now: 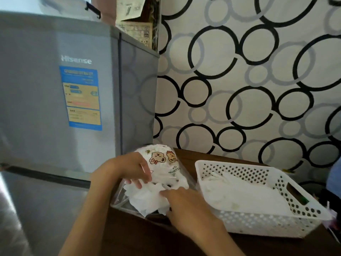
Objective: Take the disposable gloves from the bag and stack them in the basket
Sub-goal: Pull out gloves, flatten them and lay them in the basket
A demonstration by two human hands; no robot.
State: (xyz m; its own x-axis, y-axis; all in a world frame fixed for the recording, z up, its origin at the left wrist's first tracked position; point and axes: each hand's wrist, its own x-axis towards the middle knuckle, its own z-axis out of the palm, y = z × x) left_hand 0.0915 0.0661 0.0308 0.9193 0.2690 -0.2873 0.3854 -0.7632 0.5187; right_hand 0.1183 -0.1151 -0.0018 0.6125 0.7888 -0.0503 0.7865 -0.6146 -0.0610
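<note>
A white plastic bag [162, 159] printed with cartoon bears sits on the dark wooden table, its mouth facing me. Thin translucent disposable gloves [147, 198] spill out of it in a crumpled bunch. My left hand [132, 169] grips the bag at its opening. My right hand [184, 202] pinches the bunch of gloves just below. To the right stands a white perforated basket [262, 218] with a flat pile of gloves [245, 196] lying inside it.
A grey Hisense fridge [60, 108] stands close on the left, right beside the table [151, 239]. A wall with black and grey circles rises behind. A clear plastic wrapper [120, 198] lies under the bag. Small items sit past the basket's right end.
</note>
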